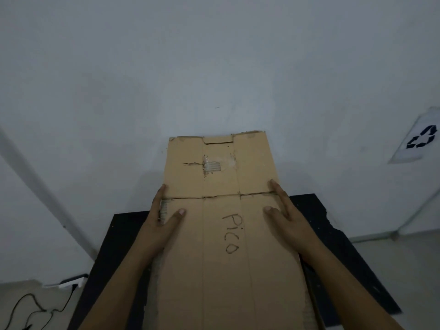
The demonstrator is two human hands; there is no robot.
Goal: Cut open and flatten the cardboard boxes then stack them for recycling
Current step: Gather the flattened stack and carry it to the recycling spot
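Your left hand [164, 210] and right hand [278, 206] grasp the flattened brown cardboard box [223, 234] by its edges; judging by this, stacking remains

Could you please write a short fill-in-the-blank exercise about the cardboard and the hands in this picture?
1. The word handwritten on the flattened cardboard is ____.
2. The left hand and right hand hold the cardboard by its two ____.
3. The sign on the wall shows a ____ symbol.

Missing words: Pico; sides; recycling
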